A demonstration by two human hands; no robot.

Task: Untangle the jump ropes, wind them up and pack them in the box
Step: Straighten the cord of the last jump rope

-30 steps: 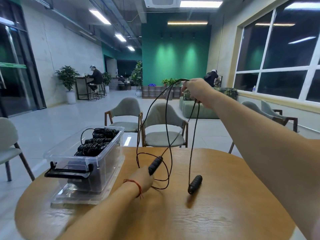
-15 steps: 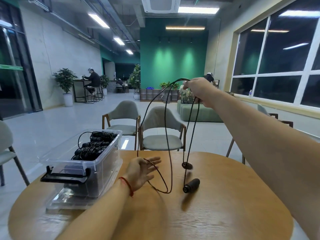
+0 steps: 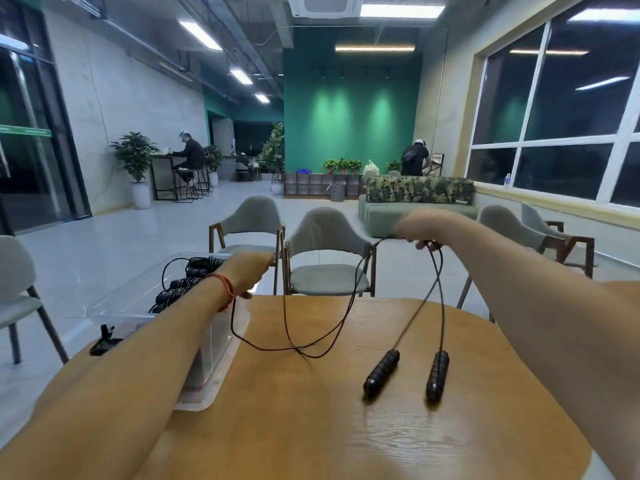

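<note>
Now, right hand (image 3: 419,227): up in the air past the far edge of the table, fingers curled tight round the jump rope.
Left hand (image 3: 250,270): up too, over the far end of the box. Its fingers curl down and the rope hangs out from under them, so I hold it here as well. The fingertips look blurry.
Jump rope (image 3: 349,303): thin and black. It dips in a loose loop between my two hands, down to the table top.
Handle on the left (image 3: 381,373): black and bumpy, tilted, hanging on its string from my right hand, low end at the table top.
Handle on the right (image 3: 437,375): just the same, near the other one but not touching it.
Box (image 3: 221,344): clear plastic, on the left side of the table, under my left arm.
Wound ropes (image 3: 188,282): black, lying inside the box.
Table (image 3: 311,431): round, brown wood.
Red string (image 3: 225,289): round my left wrist.
</note>
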